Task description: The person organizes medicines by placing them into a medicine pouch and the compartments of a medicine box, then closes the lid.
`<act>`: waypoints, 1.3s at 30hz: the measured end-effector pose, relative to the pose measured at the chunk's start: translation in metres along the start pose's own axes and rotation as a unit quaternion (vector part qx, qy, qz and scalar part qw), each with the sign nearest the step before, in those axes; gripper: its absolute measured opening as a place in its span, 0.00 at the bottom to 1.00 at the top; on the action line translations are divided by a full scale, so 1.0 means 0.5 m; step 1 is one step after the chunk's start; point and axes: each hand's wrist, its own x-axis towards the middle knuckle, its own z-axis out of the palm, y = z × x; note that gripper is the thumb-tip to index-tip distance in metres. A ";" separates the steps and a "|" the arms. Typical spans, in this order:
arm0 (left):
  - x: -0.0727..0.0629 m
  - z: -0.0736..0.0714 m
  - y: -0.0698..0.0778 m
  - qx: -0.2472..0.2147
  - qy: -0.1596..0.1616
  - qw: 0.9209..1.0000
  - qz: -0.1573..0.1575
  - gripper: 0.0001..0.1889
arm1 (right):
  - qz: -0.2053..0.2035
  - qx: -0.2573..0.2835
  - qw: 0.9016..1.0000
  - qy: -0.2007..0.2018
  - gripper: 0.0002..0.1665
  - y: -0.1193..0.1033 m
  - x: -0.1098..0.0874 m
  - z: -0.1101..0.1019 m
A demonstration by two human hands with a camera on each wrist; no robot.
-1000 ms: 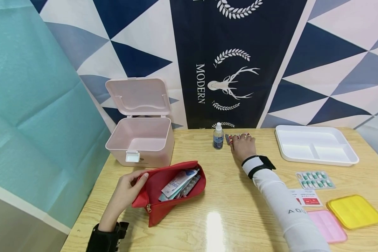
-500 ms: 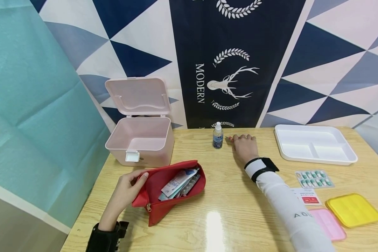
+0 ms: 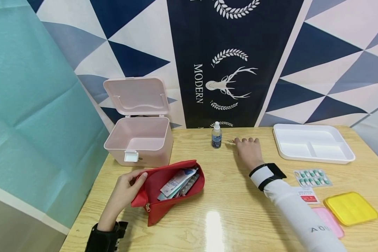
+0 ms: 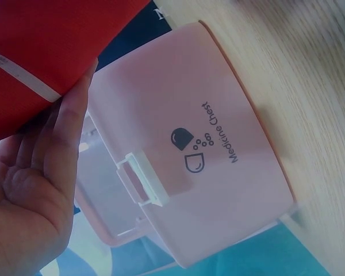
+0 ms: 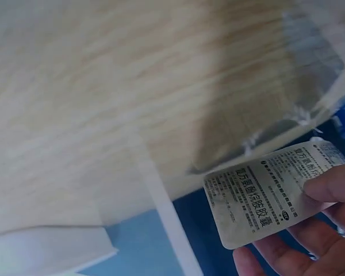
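Note:
My left hand (image 3: 128, 190) grips the rim of an open red zip pouch (image 3: 156, 213), thumb inside it. Folded packets (image 3: 177, 182) and a grey blister pack (image 3: 189, 184) show in the pouch. Toward the back of the table, my right hand (image 3: 250, 152) pinches a capsule blister pack (image 5: 247, 201). Its silver printed back faces the right wrist view, thumb on top and fingers beneath. In the head view the hand covers most of it. Just left of that hand stands a small spray bottle (image 3: 216, 136) with a white cap.
A pink medicine chest (image 3: 152, 159), lid raised, stands behind the pouch. At the back right is a white divided tray (image 3: 294, 140). Near the right forearm lie a green-and-white capsule blister (image 3: 313, 177), a white-and-red card (image 3: 309, 198), a yellow case (image 3: 351, 209) and a pink case (image 3: 329, 220).
My right hand has picked the blister pack off the table and shifted slightly right with it, its flat face turning out of the head view. The left hand and pouch hold still.

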 end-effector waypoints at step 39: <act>-0.005 0.001 0.002 0.001 -0.002 1.000 0.012 0.14 | -0.247 0.048 0.937 0.244 0.22 -0.180 -0.197 -0.172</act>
